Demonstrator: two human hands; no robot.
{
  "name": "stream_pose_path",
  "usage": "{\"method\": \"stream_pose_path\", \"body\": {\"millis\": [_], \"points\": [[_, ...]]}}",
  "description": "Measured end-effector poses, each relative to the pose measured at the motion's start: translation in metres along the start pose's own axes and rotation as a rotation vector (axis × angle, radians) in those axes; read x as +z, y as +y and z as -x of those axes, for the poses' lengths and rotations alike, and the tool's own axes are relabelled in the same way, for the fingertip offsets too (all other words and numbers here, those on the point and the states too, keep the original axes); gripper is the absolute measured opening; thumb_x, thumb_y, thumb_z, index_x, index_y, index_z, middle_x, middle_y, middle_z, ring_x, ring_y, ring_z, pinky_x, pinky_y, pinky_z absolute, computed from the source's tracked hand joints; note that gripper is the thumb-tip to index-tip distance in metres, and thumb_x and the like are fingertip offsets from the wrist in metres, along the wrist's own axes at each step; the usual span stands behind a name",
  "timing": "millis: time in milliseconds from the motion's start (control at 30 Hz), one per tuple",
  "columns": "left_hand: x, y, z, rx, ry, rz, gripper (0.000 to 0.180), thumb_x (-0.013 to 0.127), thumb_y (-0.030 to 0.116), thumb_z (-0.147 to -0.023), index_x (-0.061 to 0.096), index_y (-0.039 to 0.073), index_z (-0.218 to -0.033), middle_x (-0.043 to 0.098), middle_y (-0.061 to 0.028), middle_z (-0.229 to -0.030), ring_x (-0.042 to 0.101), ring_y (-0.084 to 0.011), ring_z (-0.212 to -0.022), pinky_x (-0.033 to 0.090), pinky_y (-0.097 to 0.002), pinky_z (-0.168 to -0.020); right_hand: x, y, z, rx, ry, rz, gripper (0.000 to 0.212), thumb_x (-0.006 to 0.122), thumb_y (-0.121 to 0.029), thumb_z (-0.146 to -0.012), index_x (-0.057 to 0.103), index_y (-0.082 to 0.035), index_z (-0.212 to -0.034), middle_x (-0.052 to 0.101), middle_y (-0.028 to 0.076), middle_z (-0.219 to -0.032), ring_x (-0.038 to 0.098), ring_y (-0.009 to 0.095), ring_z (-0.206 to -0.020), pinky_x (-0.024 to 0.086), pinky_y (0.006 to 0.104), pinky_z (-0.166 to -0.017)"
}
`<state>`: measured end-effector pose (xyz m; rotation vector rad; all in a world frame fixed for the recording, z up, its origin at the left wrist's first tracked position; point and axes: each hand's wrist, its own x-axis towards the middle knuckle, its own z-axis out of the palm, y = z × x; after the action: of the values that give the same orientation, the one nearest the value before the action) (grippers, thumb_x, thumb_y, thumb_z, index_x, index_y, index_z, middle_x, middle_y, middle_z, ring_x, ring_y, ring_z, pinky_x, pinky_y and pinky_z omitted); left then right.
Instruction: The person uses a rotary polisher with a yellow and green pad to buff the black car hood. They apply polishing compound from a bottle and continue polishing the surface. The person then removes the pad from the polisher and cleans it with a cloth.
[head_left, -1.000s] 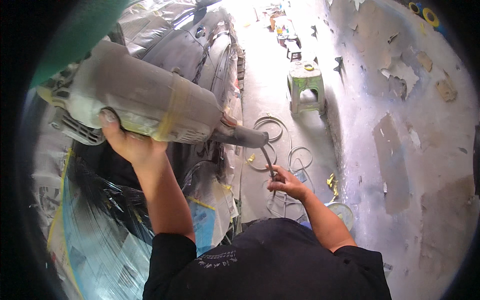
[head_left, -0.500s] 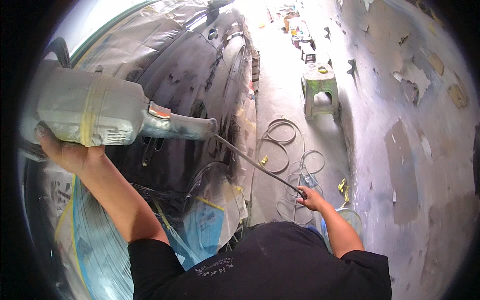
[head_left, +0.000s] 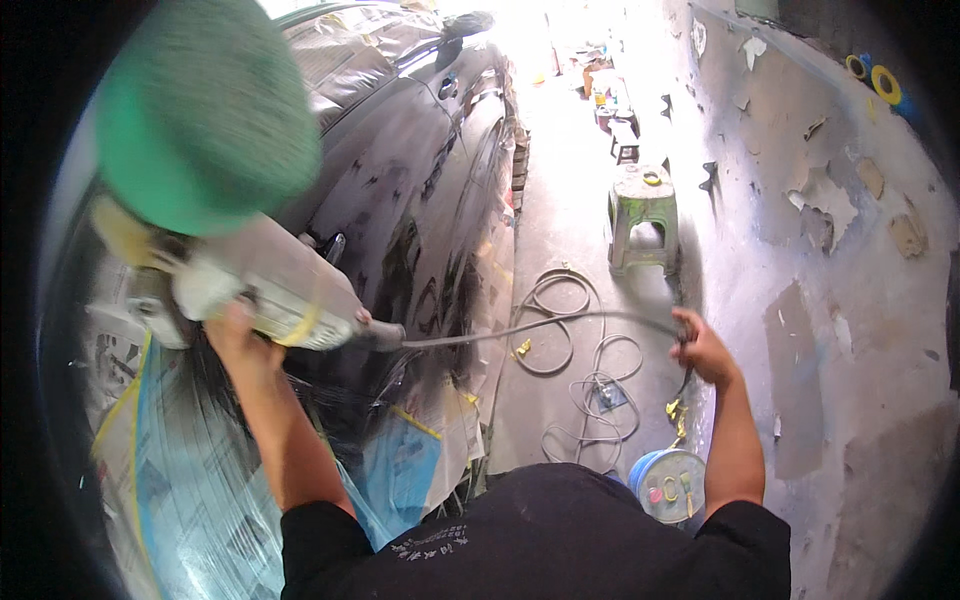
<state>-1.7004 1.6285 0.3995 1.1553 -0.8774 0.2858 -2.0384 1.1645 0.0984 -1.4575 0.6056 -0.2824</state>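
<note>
My left hand (head_left: pixel 245 342) is closed around the grey body of a polisher (head_left: pixel 290 285), raised over the left side of the car. Its round green pad (head_left: pixel 210 120) faces up toward the head view and is slightly blurred. A dark power cord (head_left: pixel 520 328) runs from the tool's handle end across to my right hand (head_left: pixel 703 350), whose fingers are wrapped round it. Below and beyond the polisher lies the dark, glossy car body (head_left: pixel 370 180), patchy with whitish haze. The pad and tool hide part of it.
Masking film (head_left: pixel 240 520) covers the near left. A worn stool (head_left: pixel 645 220) stands ahead on the floor beside the peeling wall (head_left: pixel 800 340). Coiled cable (head_left: pixel 545 325) lies on the floor, and a blue-rimmed bucket (head_left: pixel 672 488) sits near my right elbow. Tape rolls (head_left: pixel 885 85) hang far right.
The polisher has turned, bringing its green pad into view and its handle end lower. My right hand has moved right and up with the cord, which now runs more level.
</note>
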Motion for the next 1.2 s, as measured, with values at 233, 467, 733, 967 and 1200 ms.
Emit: {"method": "stream_pose_path", "body": {"millis": [233,467,733,967,1200], "points": [[0.019,-0.115,0.108,-0.513,-0.057,0.062,0.079,0.090,0.025,-0.064,0.053,0.000,-0.130,0.062,-0.0074,-0.119,0.062,-0.0198,-0.106,0.054,-0.0364,-0.085,0.033,-0.231,-0.013,-0.198,0.074,0.113,0.059,0.070,0.000,-0.080,0.053,0.001,-0.137,0.057,0.003,-0.072,0.050,0.010,-0.051,0.040,0.0254,-0.047],[0.040,-0.177,0.168,-0.483,-0.405,0.253,0.074,0.084,0.025,-0.070,0.053,0.001,-0.133,0.061,-0.0075,-0.128,0.059,-0.0255,-0.116,0.047,-0.0436,-0.100,0.084,-0.325,-0.001,-0.228,-0.188,0.281,0.066,0.071,0.000,-0.073,0.052,0.003,-0.136,0.058,0.005,-0.084,0.054,0.010,-0.063,0.042,0.0239,-0.051],[0.048,-0.195,0.178,-0.445,-0.476,0.289,0.096,0.088,0.022,-0.060,0.045,-0.001,-0.143,0.058,-0.0093,-0.135,0.057,-0.0255,-0.122,0.047,-0.0409,-0.102,0.102,-0.348,0.005,-0.293,-0.254,0.262,0.065,0.070,0.000,-0.075,0.051,0.002,-0.137,0.064,0.007,-0.089,0.059,0.011,-0.068,0.047,0.0239,-0.054],[0.061,-0.198,0.163,-0.387,-0.465,0.280,0.091,0.085,0.028,-0.063,0.047,-0.003,-0.140,0.060,-0.0102,-0.131,0.059,-0.0261,-0.117,0.048,-0.0410,-0.099,0.130,-0.365,-0.005,-0.499,-0.145,0.534,0.061,0.068,-0.003,-0.073,0.057,0.002,-0.133,0.068,0.009,-0.089,0.059,0.011,-0.066,0.047,0.0241,-0.055],[0.081,-0.165,0.144,-0.613,-0.389,0.425,0.088,0.083,0.029,-0.069,0.043,0.000,-0.142,0.056,-0.0155,-0.132,0.059,-0.0347,-0.120,0.051,-0.0498,-0.098,0.192,-0.391,0.052,-0.853,0.064,1.226,0.051,0.059,-0.004,-0.084,0.057,0.007,-0.134,0.071,0.021,-0.113,0.069,0.026,-0.093,0.056,0.0318,-0.081]]}}
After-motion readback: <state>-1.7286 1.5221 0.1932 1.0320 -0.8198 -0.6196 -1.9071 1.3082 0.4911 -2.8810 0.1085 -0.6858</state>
